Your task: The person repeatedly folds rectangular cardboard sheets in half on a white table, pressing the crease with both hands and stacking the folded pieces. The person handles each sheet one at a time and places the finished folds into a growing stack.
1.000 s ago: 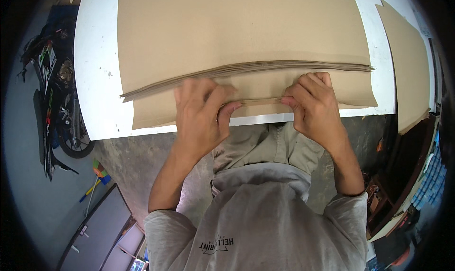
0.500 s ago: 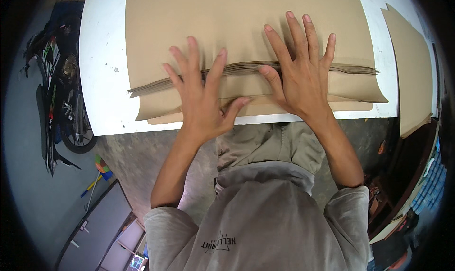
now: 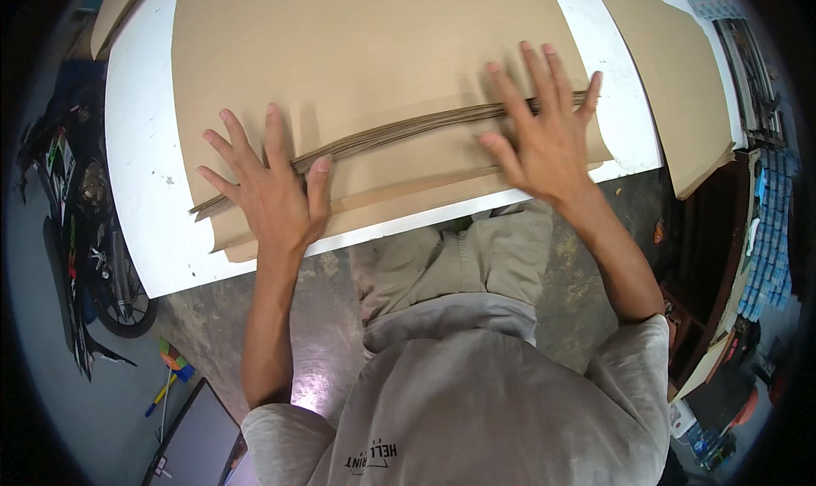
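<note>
Smoothing seems in hand; layered brown paper sheets [image 3: 382, 87] on the flat white table [image 3: 140, 197] are spanned by left hand [image 3: 276, 199] and right hand [image 3: 546, 150]; both grips spread wide, nothing held; even pressure probably called for next.

1. A large sheet [image 3: 374, 53] lies on the middle of the table [image 3: 136, 189].
2. Across its near part, from left to right, runs a band of layered edges [image 3: 416, 129]; more sheet lies between that band and the table's near edge.
3. The left hand [image 3: 274, 201] is over the band's left part and the right hand [image 3: 548, 155] over its right, fingertips beyond it; contact cannot be told.
4. Right of the large sheet lie side sheets [image 3: 680, 78]; a further stack [image 3: 119, 10] is at the far left.
5. The person [image 3: 510, 384] is before the near edge.
6. A motorbike [image 3: 61, 223] is left of the table.
</note>
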A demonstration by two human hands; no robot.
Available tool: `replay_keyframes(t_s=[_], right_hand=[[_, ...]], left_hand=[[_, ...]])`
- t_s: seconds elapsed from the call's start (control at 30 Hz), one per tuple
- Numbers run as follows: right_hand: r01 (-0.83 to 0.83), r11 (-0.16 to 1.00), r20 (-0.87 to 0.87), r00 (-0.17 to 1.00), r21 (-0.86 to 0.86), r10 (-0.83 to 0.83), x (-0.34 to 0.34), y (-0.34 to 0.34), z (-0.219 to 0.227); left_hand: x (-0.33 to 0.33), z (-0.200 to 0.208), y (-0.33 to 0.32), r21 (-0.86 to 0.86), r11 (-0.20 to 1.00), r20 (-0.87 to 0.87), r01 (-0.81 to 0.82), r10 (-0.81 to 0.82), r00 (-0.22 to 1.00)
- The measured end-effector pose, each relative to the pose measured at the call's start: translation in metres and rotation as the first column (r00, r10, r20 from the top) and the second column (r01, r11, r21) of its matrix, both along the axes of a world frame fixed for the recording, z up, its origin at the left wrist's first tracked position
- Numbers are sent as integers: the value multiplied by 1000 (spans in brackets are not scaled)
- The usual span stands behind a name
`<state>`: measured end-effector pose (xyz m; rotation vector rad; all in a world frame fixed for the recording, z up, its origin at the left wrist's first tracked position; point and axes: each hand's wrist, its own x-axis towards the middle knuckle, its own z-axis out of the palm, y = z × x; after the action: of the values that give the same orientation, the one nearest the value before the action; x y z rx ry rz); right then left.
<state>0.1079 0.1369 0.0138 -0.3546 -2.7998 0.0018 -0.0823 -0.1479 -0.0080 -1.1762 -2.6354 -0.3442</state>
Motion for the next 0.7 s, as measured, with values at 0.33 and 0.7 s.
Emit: replay_keyframes(t_s=[0.33, 0.7], right_hand=[[-122, 992, -14, 992, -13, 122, 17, 44, -12], [6, 997, -64, 998, -80, -11, 23, 87, -28]], left_hand=[[1, 5, 1, -31, 999, -1, 40, -40, 999], [4, 7, 2, -27, 997, 6, 67, -67, 998]])
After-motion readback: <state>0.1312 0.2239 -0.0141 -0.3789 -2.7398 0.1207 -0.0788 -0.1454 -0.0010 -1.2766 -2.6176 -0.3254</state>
